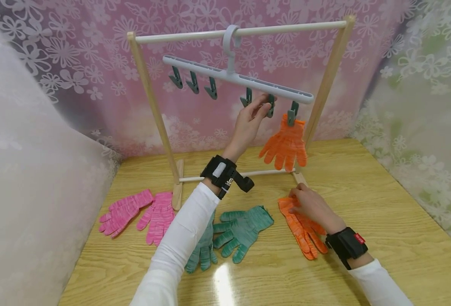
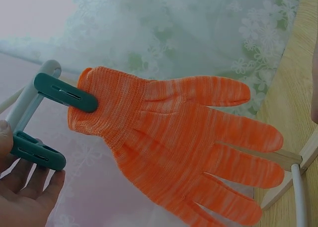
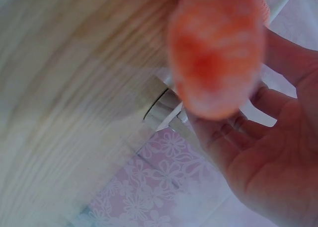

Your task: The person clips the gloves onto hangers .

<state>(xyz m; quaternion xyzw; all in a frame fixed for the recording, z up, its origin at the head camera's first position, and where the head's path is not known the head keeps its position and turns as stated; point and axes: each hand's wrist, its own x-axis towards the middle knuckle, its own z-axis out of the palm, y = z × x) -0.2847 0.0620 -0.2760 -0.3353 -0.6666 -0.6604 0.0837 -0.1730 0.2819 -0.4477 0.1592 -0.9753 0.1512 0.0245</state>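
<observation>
Over the right side of the yellow-brown wooden table [image 1: 340, 178], a loose orange knitted glove [image 1: 298, 225], long axis running from far-left cuff to near-right fingertips. At that cuff, the right hand [image 1: 313, 206], nearer than the left, thumb and fingers apparently pinching the fabric. Higher, farther and to the left, the left hand [image 1: 250, 121], gripping a dark-green plastic clip [image 2: 49, 157] on the pale-grey plastic hanger [image 1: 195, 66]. Just right of it, a clipped orange knitted glove [image 1: 286, 144], hanging cuff up.
</observation>
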